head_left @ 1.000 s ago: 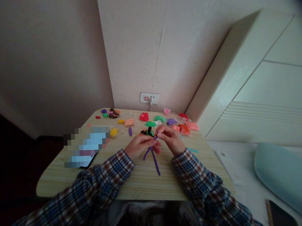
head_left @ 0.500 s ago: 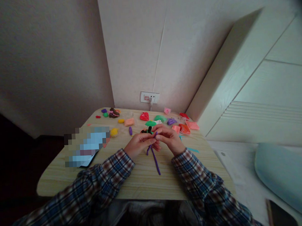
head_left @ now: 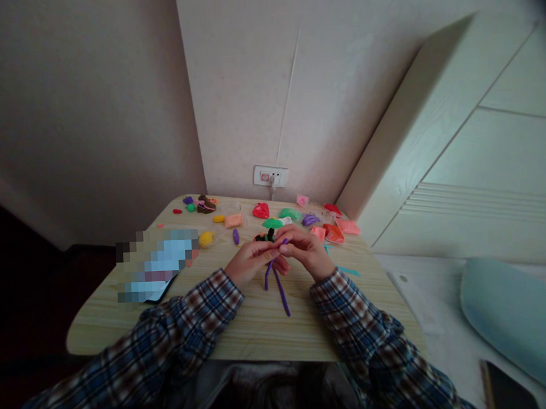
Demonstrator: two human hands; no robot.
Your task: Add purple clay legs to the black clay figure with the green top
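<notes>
Over the middle of the table, my left hand (head_left: pixel 252 261) and my right hand (head_left: pixel 307 251) meet, fingertips pinched together. Between them is a thin purple clay strip (head_left: pixel 268 278); one end pokes up at the fingertips and the other hangs down below my left fingers. A second purple clay strip (head_left: pixel 282 294) lies beneath the hands, its upper part hidden by them. Just behind my fingers sits a small black clay piece (head_left: pixel 270 235) with green and orange bits, partly covered. A short purple clay roll (head_left: pixel 236 236) is to the left of it.
Several colourful clay lumps and packets, among them a red one (head_left: pixel 260 211) and a green one (head_left: pixel 272 224), line the back of the table (head_left: pixel 242 338). A phone (head_left: pixel 161 272) with a blurred screen lies left. Light-blue strips (head_left: pixel 348 272) lie right. A wall socket (head_left: pixel 270 175) holds a plug.
The hanging end of the purple strip reaches slightly lower and hangs straighter. Its upper end has shifted a little right at my fingertips. Both hands stay nearly in place.
</notes>
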